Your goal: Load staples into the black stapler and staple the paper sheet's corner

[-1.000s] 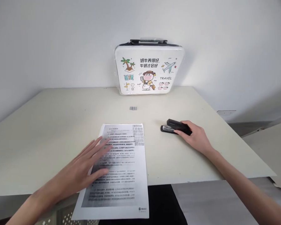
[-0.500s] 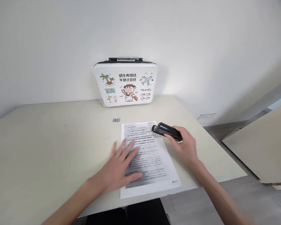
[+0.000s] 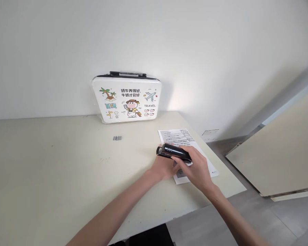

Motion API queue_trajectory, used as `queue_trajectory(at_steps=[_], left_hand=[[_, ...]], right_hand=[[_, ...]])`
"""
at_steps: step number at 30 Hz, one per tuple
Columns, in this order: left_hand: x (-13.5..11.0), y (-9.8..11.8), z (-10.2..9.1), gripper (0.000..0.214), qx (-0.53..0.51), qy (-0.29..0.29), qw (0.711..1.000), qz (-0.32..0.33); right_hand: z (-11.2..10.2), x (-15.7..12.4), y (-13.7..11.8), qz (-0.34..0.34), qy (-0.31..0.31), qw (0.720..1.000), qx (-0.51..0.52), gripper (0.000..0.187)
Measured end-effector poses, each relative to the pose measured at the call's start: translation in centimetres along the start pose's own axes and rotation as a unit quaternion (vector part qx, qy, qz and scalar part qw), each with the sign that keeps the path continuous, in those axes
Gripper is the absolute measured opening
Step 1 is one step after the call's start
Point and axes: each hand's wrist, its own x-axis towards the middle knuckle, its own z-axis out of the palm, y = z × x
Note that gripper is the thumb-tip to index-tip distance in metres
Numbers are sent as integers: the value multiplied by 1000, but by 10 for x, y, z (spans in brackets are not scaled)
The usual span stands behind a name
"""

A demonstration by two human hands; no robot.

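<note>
ok so the paper (image 3: 179, 138) just slid to the right side of the table (image 3: 77, 181); that shift seems mostly done; right hand (image 3: 199, 167) grips the stapler (image 3: 176, 152); left hand (image 3: 163, 168) half-hidden behind it, can't tell its grip

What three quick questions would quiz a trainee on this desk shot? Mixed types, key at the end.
1. The right hand holds: A) scissors, B) a black stapler, C) a pen.
2. True or false: the printed side of the white case faces the camera.
3. Fill in: as pictured, the small grey strips lie to the ___ of the paper.

Key: 1 B; 2 true; 3 left.
</note>
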Motion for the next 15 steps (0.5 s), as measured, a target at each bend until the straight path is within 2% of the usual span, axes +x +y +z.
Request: queue_trajectory(at_steps=[2, 4, 7, 11, 13, 15], left_hand=[[-18, -13, -15, 59, -82, 39, 995, -38], [-45, -34, -34, 51, -167, 42, 984, -44], [-94, -73, -67, 46, -285, 51, 950, -121], [-153, -114, -102, 46, -319, 142, 894, -282], [-170, -123, -112, 43, -318, 181, 867, -339], [-178, -125, -117, 39, -320, 201, 851, -365]], right_hand=[[7, 3, -5, -1, -5, 1000, 13, 20], [17, 8, -9, 6, -11, 999, 33, 22], [39, 18, -14, 48, -37, 995, 81, 27], [77, 37, -23, 102, -126, 975, 149, 32], [97, 45, -30, 108, -179, 962, 177, 35], [115, 49, -36, 106, -220, 949, 198, 36]])
